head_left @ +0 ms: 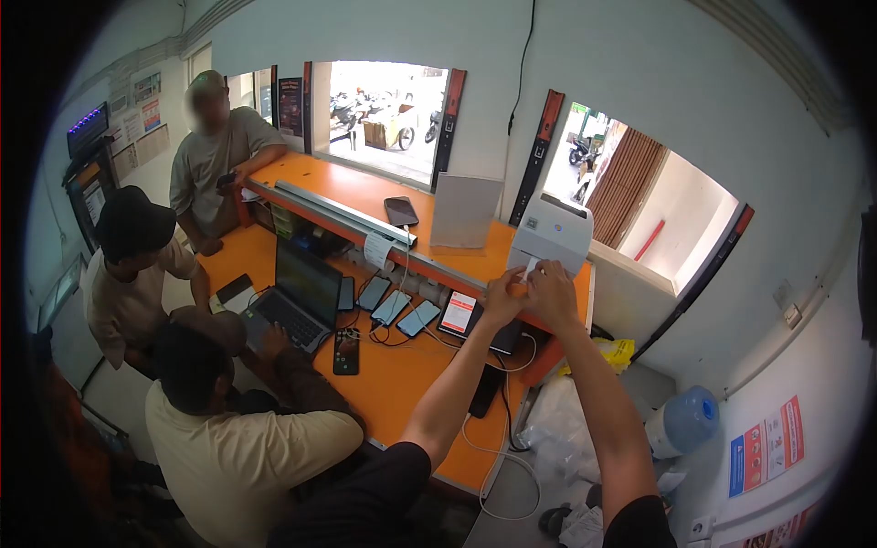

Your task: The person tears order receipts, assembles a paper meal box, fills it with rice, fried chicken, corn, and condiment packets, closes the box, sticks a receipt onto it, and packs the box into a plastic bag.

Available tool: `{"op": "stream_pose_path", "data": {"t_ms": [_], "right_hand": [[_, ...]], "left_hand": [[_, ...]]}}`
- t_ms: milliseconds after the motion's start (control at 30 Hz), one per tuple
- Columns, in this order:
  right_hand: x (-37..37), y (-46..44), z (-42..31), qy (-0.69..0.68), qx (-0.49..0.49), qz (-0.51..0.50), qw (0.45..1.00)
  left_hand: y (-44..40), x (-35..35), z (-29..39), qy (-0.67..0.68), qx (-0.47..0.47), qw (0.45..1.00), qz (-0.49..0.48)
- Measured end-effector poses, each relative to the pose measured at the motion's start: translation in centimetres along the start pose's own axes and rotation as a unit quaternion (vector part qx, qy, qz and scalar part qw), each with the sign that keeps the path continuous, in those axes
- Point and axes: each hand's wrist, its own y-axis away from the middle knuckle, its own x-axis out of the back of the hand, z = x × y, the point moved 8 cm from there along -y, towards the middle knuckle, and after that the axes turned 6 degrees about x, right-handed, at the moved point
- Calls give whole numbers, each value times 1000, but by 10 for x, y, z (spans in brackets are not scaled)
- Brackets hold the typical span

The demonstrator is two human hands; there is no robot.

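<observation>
A white label printer [554, 234] stands on the raised orange shelf at the right. Both of my arms reach up to its front. A small white paper label [531, 266] shows at the printer's front, between my fingers. My left hand [503, 300] is closed with its fingertips on the label's left side. On the other side, my right hand [552, 290] is closed in a pinch at the label, close against the printer. My fingers cover part of the label and the printer's lower front.
Several phones [418, 317] with cables lie on the orange desk [393, 388] beside an open laptop [297, 292]. A person [247, 438] sits at the laptop, with two others nearby. Plastic bags [559, 425] and a blue water jug [692, 416] are at the right.
</observation>
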Motion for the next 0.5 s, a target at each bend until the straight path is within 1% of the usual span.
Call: {"op": "stream_pose_path", "data": {"t_ms": [100,167,233,300,367,400,467,500], "right_hand": [[29,22,-38,-8,20,33,999],[69,40,-79,-26,22,79,996],[94,66,-109,-52,9,36,998],[113,94,-134,-110,-16,3,994],[128,128,-153,-129,-57,-12,990],[135,146,-165,-141,-80,-22,987],[166,181,-182,-206,-232,60,949],[175,205,-189,-234,-306,101,917]], "left_hand": [[40,49,62,-102,-100,983,115],[71,68,92,-66,-146,986,39],[113,75,106,-59,-127,985,-103],[160,91,126,-53,-150,975,-153],[201,86,114,36,-7,965,-260],[226,87,110,60,17,964,-260],[272,89,101,103,61,958,-259],[297,86,95,148,116,938,-291]]}}
